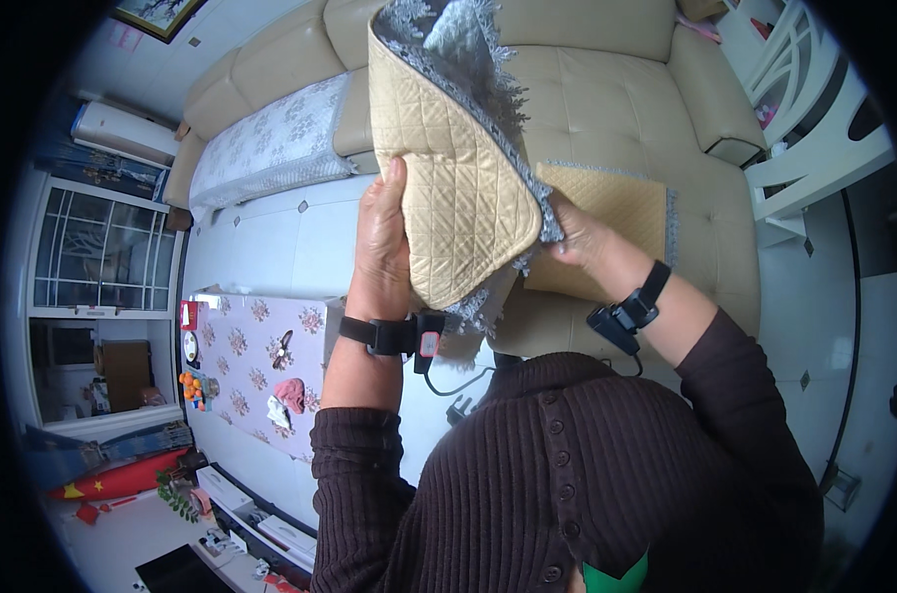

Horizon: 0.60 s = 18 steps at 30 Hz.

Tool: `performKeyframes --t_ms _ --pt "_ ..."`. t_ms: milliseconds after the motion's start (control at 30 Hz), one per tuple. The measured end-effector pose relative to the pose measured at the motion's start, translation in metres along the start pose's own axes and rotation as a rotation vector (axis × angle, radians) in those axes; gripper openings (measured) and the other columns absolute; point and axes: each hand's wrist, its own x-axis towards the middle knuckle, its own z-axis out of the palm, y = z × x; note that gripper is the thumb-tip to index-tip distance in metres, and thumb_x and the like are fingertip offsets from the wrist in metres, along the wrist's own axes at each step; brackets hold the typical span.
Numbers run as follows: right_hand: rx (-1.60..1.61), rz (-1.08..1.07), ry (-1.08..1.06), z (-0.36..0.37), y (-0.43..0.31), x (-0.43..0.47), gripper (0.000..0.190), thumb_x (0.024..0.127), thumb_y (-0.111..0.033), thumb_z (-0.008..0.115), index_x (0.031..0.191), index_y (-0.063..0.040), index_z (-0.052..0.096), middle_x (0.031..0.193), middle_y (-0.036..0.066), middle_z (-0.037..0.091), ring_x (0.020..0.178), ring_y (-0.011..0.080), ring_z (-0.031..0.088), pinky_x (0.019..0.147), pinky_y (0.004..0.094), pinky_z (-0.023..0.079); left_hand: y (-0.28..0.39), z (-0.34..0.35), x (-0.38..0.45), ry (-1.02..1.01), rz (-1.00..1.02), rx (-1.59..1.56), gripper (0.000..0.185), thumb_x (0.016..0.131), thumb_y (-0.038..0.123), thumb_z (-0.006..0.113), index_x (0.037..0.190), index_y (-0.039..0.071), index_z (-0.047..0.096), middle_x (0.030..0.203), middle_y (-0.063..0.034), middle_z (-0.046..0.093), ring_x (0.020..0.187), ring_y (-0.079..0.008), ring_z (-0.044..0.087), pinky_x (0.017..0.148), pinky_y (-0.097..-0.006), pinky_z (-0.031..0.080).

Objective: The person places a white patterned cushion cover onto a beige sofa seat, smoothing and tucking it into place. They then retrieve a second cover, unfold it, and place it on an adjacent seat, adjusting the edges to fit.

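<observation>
A quilted fabric cover (pixel 456 193), beige on one face and grey with a lacy fringe on the other, hangs folded over in front of me. My left hand (pixel 387 230) grips its left edge, thumb lying on the beige face. At the right edge my right hand (pixel 576 228) holds the fringed border; its fingers are partly hidden behind the fabric. Beyond my right hand, another beige quilted piece with grey fringe (pixel 604 215) lies on the leather sofa seat. Both wrists wear black strapped devices.
The beige leather sofa (pixel 604 96) runs across the back. A patterned grey-white cover (pixel 270 141) lies on its left part. A low table with a floral cloth (pixel 233 356) stands at left, bearing oranges (pixel 191 387) and a pink cloth (pixel 290 395). A white openwork partition (pixel 826 163) stands at right.
</observation>
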Motion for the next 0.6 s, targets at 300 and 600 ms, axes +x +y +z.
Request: performKeyframes --t_ms 300,600 --pt "-0.37 0.048 -0.014 0.034 0.03 0.01 0.054 0.08 -0.029 0.079 0.119 0.0 0.056 0.108 0.008 0.065 0.097 0.0178 0.064 0.081 0.0309 0.054 -0.026 -0.011 -0.03 -0.116 0.034 0.597 0.032 0.099 0.023 0.057 0.118 -0.003 0.057 0.104 -0.0071 0.066 0.089 -0.0122 0.062 0.079 -0.0272 0.052" --pt "-0.854 -0.145 0.019 0.013 0.084 0.021 0.037 0.073 -0.02 0.073 0.1 0.002 0.062 0.084 0.009 0.065 0.08 0.0152 0.061 0.072 0.0302 0.049 -0.061 -0.032 -0.051 0.071 -0.187 0.573 0.037 0.093 0.009 0.061 0.126 -0.005 0.052 0.106 -0.0101 0.064 0.094 -0.016 0.062 0.082 -0.0284 0.051"
